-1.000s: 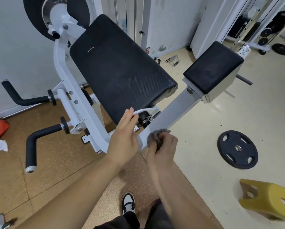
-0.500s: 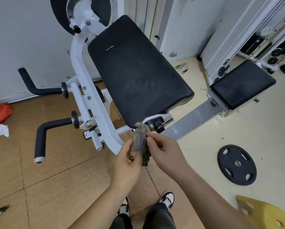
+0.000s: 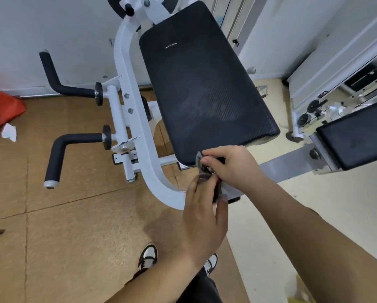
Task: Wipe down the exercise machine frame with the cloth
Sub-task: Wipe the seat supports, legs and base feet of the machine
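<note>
The right fingertips [image 3: 208, 159] pinch the top end of the cloth [image 3: 205, 172], a small grey-and-dark bundle. The left fingers [image 3: 194, 186] and thumb curl round its lower end, so both hands are grasping it and neither is released. The right hand [image 3: 231, 167] reaches in from the right and the left hand [image 3: 205, 217] from the near side. The cloth sits between them, just under the near edge of the black pad [image 3: 205, 88], over the bend where the white frame tube [image 3: 137, 127] meets the grey beam [image 3: 285, 169] (whether it touches metal I cannot tell). I judge this a refold or regrip ahead of a wiping stroke. To do it well, turn a clean face outward and settle the cloth flat in one palm. Then wrap it round the tube and draw it along toward the far end, working around the bolts and the near black handle [image 3: 74, 138] on the left.
</note>
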Available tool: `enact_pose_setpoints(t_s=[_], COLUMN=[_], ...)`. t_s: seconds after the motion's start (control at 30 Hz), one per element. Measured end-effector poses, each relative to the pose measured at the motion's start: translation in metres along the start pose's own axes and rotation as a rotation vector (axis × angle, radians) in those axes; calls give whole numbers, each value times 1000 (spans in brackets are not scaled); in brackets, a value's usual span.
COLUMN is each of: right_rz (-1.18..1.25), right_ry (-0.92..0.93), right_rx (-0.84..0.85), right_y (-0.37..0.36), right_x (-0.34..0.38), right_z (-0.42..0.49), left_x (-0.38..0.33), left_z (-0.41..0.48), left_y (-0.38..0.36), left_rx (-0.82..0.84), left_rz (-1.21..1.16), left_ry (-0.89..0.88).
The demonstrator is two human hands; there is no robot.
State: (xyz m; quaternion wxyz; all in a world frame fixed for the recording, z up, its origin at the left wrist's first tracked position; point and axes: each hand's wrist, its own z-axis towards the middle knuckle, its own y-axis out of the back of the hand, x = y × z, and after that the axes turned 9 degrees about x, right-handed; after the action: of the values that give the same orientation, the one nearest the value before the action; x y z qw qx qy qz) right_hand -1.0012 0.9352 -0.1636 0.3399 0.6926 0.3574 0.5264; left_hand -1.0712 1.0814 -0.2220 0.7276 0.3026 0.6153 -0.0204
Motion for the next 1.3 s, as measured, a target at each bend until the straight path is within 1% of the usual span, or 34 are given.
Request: enact_pose_setpoints(t_s=[0.1, 0.2, 0.23, 0.3, 0.37, 0.4, 0.43, 0.47, 0.53, 0.57, 0.63, 0.7, 0.77, 0.8, 0.83, 0.9, 0.97, 1.0, 1.03, 1.07, 1.1, 1.13, 1.2, 1.23, 1.27, 1.3], right_rz=[-3, -22, -33, -51, -59, -55, -42, -24, -8, -8, -12, -28, -72, -88, -95, -85, -80, -81, -79, -77, -79, -85, -92, -92, -93, -92], right_ry=[-42, -54, -44, -34, -28, -27, -27, -29, -32, -37, -36, -33, -24, -22, -22, -24, -25, -24, -21, -20, -22, -26, -30, -28, -25, -23], right_rx=[-27, -28, -40, -62, -56, -56, -58, -64, -73, -74, -68, -83, -103, -109, -114, -124, -130, -130, -128, -128, -126, -126, -134, -142, -148, -153], right_y=[-6, -12, -14, -17, -18, -17, -17, -17, -19, -19, -20, -22, -25, -26, -27, -27, -27, -27, -27, -28, -28, -28, -29, -29, -30, -30], right_x=[1, 2, 3, 2, 2, 2, 2, 1, 0, 0, 0, 1, 0, 0, 1, 2, 2, 2, 2, 2, 1, 1, 1, 1, 1, 2], right_z=[-3, -4, -5, -7, -7, -7, -7, -7, -8, -8, -9, -10, -10, -11, -11, -12, -12, -12, -11, -11, -11, -11, -12, -13, -13, -13], left_x=[31, 84, 98, 110, 96, 79, 57, 31, -13, -24, -16, 22, 66, 80, 83, 64, 36, 33, 40, 56, 75, 93, 110, 106, 98, 90], left_z=[1, -6, -9, -12, -10, -10, -10, -12, -20, -23, -23, -21, -20, -18, -16, -13, -18, -21, -23, -25, -25, -24, -19, -17, -16, -15], left_y=[-8, 10, 19, 27, 19, 11, 2, -8, -25, -29, -26, -11, 10, 18, 21, 7, -10, -13, -8, 0, 9, 19, 30, 27, 20, 13], left_rx=[-23, -57, -72, -95, -139, -152, -147, -137, -66, -22, 6, -61, -174, -218, -246, -232, -166, -134, -100, -73, -57, -63, -116, -129, -122, -108], left_rz=[69, 187, 227, 271, 216, 173, 127, 72, -42, -56, -36, 14, 52, 74, 101, 114, 44, 25, 32, 87, 147, 202, 261, 272, 275, 267], left_ry=[27, 35, 68, 193, 350, 385, 353, 265, 74, 3, -44, 27, 202, 281, 323, 285, 193, 130, 62, -3, -29, 11, 202, 281, 305, 293])
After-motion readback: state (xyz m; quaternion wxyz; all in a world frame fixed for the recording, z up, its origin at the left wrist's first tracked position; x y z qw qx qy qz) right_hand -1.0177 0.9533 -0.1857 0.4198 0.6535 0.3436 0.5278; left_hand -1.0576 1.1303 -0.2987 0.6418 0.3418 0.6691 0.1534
